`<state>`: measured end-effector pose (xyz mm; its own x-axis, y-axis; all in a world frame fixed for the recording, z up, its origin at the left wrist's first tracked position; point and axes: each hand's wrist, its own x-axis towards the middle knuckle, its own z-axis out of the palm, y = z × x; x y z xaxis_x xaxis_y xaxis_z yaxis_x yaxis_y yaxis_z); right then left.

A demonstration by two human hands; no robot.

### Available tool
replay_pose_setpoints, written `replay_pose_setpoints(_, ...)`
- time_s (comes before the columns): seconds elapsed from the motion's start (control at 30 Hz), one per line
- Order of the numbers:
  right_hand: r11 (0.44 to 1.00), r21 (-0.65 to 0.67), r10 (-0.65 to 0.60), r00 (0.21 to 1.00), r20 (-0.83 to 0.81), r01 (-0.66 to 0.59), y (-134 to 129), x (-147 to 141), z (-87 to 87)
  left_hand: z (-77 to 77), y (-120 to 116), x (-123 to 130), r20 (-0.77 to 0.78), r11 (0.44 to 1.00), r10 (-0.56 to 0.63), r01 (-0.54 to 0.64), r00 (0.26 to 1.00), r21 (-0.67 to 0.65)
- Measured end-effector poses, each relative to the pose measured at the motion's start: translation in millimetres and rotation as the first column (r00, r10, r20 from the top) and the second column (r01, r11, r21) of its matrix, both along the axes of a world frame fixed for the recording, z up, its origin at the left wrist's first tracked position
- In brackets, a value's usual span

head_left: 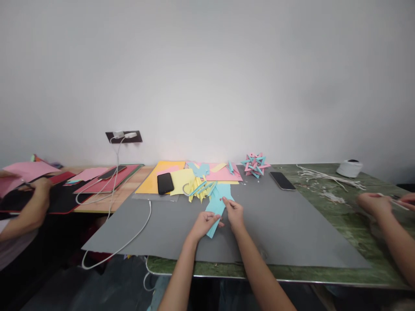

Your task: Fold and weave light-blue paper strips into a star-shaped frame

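Observation:
A light blue sheet of paper [215, 204] slants over the grey mat, its lower end between my two hands. My left hand [204, 224] is closed on the sheet's lower left edge, thumb on top. On the sheet's right edge, near a small red spot, my right hand [235, 214] has its fingers pinched together. Just beyond the sheet lies a pile of yellow paper strips [198, 190] with blue pieces on it. A pink and blue folded paper star [255, 165] stands farther back, against the wall.
Yellow paper [181, 179], orange paper [149, 181] and pink paper [220, 173] lie behind. A black phone [165, 183] rests left, another phone [282, 181] right. A white cable [139, 231] crosses the grey mat [275, 233]. Co-workers' hands [376, 205] work at both sides.

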<state>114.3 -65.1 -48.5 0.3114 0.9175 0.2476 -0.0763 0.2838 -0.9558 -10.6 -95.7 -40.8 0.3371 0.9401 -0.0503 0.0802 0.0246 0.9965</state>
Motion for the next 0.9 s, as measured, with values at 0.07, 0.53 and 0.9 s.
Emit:
replay_pose_setpoints(0.07, 1.000, -0.008, 0.005, 0.999, -0.034, -0.006, 1.9, 0.1, -2.5, -0.8, 0.0, -0.3, -0.004, 1.000, 0.004, -0.004, 1.000, 0.014)
replay_pose_setpoints(0.53, 0.998, -0.036, 0.055, 0.998, 0.004, -0.055, 0.8, -3.0, -5.3, -2.4, 0.6, 0.1, 0.021, 0.999, -0.006, 0.005, 1.000, 0.038)
replay_pose_setpoints(0.9, 0.991, -0.068, 0.110, 0.993, -0.035, -0.112, -3.5, -6.0, -1.6, 1.7, -0.8, -1.9, 0.097, 0.999, 0.001, -0.006, 0.995, 0.052)
